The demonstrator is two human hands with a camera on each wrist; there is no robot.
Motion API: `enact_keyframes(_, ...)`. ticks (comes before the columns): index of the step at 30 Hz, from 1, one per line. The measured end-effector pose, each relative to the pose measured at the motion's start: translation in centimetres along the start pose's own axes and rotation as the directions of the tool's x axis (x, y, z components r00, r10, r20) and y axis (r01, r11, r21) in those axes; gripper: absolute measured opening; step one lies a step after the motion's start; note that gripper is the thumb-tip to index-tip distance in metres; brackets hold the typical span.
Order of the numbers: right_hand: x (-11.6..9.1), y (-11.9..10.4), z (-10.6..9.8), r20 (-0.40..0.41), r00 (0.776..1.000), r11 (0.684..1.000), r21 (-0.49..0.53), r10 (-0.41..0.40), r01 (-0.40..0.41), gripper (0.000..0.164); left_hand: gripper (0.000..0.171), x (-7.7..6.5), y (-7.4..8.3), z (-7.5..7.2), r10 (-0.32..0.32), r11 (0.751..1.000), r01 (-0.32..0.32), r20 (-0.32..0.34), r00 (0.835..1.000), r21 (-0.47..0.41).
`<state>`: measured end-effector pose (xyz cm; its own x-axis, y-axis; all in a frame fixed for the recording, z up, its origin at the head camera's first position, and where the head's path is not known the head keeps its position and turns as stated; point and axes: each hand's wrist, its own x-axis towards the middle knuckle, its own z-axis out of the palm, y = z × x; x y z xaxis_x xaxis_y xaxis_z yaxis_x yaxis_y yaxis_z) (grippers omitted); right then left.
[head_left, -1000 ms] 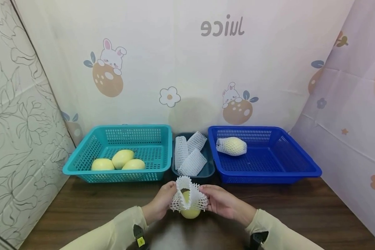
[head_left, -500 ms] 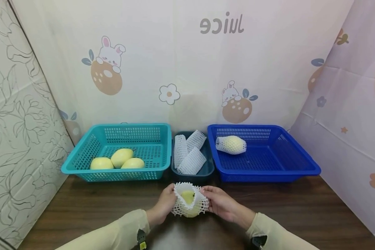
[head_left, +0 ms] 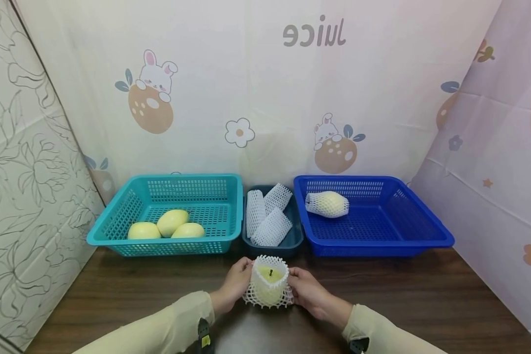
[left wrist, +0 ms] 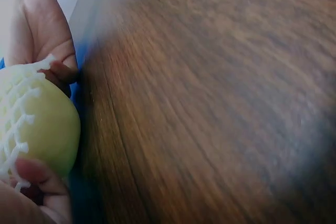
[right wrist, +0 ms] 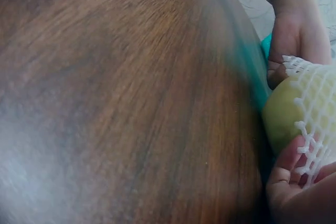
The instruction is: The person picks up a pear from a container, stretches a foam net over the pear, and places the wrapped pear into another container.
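Observation:
A white foam net sleeve [head_left: 257,290] surrounds a pale yellow-green fruit [head_left: 266,275] at the front middle of the table. The fruit stands with its short dark stem up, framed by the sleeve's rolled upper rim. On the left side, my left hand [head_left: 234,285] pinches the net edge; opposite it, my right hand [head_left: 308,291] does likewise. The left wrist view shows the fruit's bare lower end [left wrist: 63,124] sticking out past the net's toothed edge. In the right wrist view, the right thumb [right wrist: 290,156] lies against the fruit beside the mesh.
A teal basket [head_left: 165,249] with several like fruits [head_left: 144,230] stands at back left. Spare foam sleeves [head_left: 272,228] lie in a small dark tray [head_left: 297,235] at the middle. To the right, a blue basket [head_left: 380,248] holds one netted fruit [head_left: 329,204].
The sleeve has slid down around the fruit, from sitting over its top to reaching its lower part. The fruit's stem has come into view through the opening. Both hands have kept hold of the net.

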<state>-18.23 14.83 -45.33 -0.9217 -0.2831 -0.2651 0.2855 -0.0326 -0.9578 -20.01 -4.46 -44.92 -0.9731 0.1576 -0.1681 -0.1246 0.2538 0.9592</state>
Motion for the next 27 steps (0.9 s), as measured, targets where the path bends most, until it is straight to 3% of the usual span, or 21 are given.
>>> enact_keyframes(6, 0.2, 0.3, 0.8, -0.065, 0.997, 0.997, -0.067, -0.037, 0.032, 0.019, 0.023, 0.4, -0.2, -0.2, 0.01, 0.998, -0.012, 0.039, 0.999, 0.055)
enact_keyframes(11, -0.2, 0.0, 1.4, -0.097, 0.995, 0.993, -0.118, -0.036, 0.024, 0.013, 0.02, 0.2, -0.2, -0.3, 0.045, 0.998, -0.048, 0.086, 0.995, 0.033)
enact_keyframes(13, -0.3, -0.4, 1.5, -0.093, 0.995, 0.995, -0.103, -0.021, 0.011, 0.013, 0.02, 0.0, 0.1, -0.3, 0.037, 0.999, -0.038, 0.1, 0.994, 0.008)
enact_keyframes(17, -0.2, -1.0, 1.5, -0.026, 1.0, 1.0, -0.004, 0.004, -0.004, 0.029, 0.025, -0.4, 1.1, -0.5, -0.011, 1.0, 0.012, 0.118, 0.993, -0.007)
enact_keyframes(19, -0.1, -1.3, 1.5, -0.002, 1.0, 0.999, 0.04, -0.001, 0.001, 0.036, 0.027, -0.4, 1.6, -0.6, -0.012, 1.0, 0.012, 0.112, 0.994, 0.002)
enact_keyframes(22, -0.1, -2.1, 1.7, -0.003, 0.999, 0.997, 0.065, -0.032, 0.032, 0.039, 0.024, -0.5, 2.1, -0.6, 0.034, 0.999, -0.035, 0.075, 0.997, 0.011)
enact_keyframes(27, 0.0, -2.9, 2.1, -0.071, 0.995, 0.996, 0.052, -0.067, 0.071, 0.035, 0.023, -0.3, 2.5, -0.2, 0.083, 0.996, -0.084, -0.028, 0.996, -0.004)
